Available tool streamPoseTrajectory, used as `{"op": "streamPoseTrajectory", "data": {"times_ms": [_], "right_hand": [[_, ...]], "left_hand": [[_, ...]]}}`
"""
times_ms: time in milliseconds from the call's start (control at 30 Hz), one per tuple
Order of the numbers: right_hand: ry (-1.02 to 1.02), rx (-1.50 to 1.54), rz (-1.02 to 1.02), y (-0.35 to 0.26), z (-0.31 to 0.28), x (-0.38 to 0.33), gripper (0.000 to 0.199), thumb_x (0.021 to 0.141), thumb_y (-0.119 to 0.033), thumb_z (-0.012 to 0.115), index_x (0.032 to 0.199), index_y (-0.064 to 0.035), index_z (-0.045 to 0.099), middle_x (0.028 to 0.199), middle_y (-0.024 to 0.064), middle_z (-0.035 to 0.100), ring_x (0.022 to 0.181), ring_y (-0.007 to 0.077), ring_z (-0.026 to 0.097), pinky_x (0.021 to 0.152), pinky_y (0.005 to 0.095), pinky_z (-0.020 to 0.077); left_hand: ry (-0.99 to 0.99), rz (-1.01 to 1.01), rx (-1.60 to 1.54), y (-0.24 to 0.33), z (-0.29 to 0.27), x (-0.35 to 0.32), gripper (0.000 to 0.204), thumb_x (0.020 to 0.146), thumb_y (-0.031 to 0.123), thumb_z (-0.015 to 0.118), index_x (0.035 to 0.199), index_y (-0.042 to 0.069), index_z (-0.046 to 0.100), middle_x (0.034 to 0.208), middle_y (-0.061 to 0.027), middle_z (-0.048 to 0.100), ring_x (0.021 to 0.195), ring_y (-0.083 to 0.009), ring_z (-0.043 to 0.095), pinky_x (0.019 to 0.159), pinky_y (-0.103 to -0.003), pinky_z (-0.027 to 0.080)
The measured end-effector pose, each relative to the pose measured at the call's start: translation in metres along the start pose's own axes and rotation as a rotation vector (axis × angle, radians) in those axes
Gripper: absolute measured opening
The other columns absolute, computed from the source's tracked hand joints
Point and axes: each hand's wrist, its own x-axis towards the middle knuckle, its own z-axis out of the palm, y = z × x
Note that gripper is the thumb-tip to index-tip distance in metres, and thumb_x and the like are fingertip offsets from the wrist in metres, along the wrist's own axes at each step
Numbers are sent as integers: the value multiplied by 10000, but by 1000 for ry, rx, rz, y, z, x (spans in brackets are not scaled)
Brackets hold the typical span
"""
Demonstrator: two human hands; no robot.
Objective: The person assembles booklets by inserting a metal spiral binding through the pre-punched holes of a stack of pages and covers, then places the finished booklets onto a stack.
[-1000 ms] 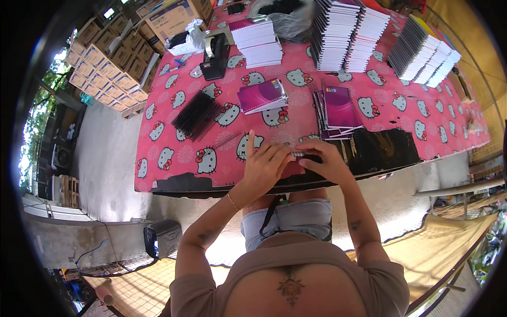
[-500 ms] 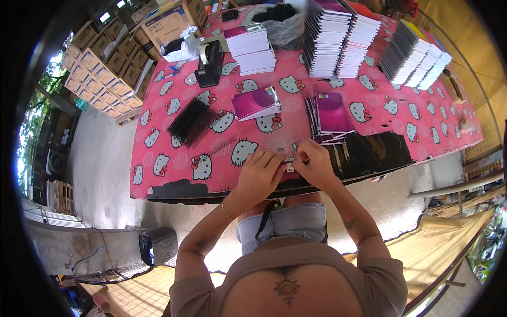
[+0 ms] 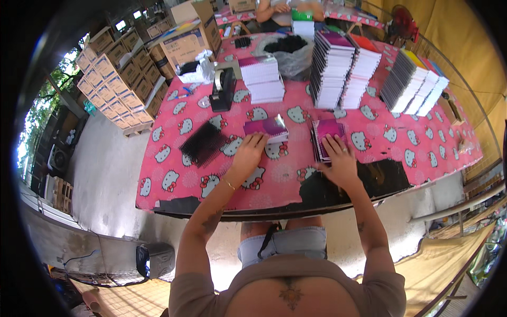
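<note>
My left hand point(image 3: 250, 151) reaches to a small stack of purple-covered booklets point(image 3: 268, 127), fingertips stretched out on its lower left edge. My right hand point(image 3: 339, 162) lies with fingers spread on a pile of purple spiral-bound notebooks point(image 3: 326, 128), partly covering the top one. Left of my left hand is a bundle of black spiral binding coils point(image 3: 203, 143). Whether the left fingertips have hold of a booklet is hard to see.
A black tape dispenser point(image 3: 223, 89), white booklet stacks point(image 3: 262, 82), tall notebook stacks point(image 3: 331, 76) and a plastic bag of black coils point(image 3: 285, 53) stand farther back. Cartons point(image 3: 119, 79) are piled at left. Another person point(image 3: 288, 11) sits beyond the pink-covered table point(image 3: 285, 179).
Both hands have left the table's front edge, where their fingers were pinched together. The left moved forward to the booklet stack, the right onto the notebook pile. The view has tilted up.
</note>
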Motion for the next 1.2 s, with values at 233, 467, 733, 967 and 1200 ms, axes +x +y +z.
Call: {"op": "streamPoseTrajectory", "data": {"times_ms": [233, 467, 733, 967, 1200], "right_hand": [[64, 621, 64, -55, -18, -3, 708, 800, -296, 798, 1374, -29, 483, 1320, 143, 558, 1226, 265, 529, 1037, 470, 381], [-143, 1324, 528, -103, 50, -45, 253, 855, -69, 756, 1059, -28, 613, 918, 26, 647, 803, 61, 588, 694, 214, 480], [20, 1179, 389, -93, 47, -39, 268, 822, -60, 774, 1012, -26, 587, 991, 58, 663, 891, 110, 611, 800, 274, 496], [-230, 1289, 290, -86, 48, -43, 280, 867, -57, 741, 1142, -28, 695, 1015, 54, 705, 887, 94, 598, 810, 250, 476], [-314, 1250, 371, -84, 47, -40, 286, 884, -71, 738, 1166, -33, 708, 948, 8, 705, 823, 61, 558, 743, 221, 455]], "left_hand": [[-24, -92, -235, 53, -68, 6, 422, 754, -10, 628, 1175, -25, 618, 1004, -155, 639, 912, -331, 603, 796, -455, 512], [49, -496, -571, 111, -40, -54, 347, 851, -36, 618, 1181, 72, 623, 1202, -180, 506, 1066, -352, 556, 916, -392, 462], [46, -596, -724, 119, -33, -64, 345, 896, -33, 572, 1225, 69, 586, 1189, -197, 506, 1051, -383, 565, 860, -415, 495], [31, -541, -662, 120, -32, -69, 386, 901, -20, 583, 1275, 66, 548, 1202, -208, 498, 1095, -391, 547, 894, -427, 483], [18, -602, -53, 39, -60, -71, 340, 913, 119, 647, 1234, 45, 565, 1151, -178, 573, 1034, -369, 539, 871, -421, 457]]}}
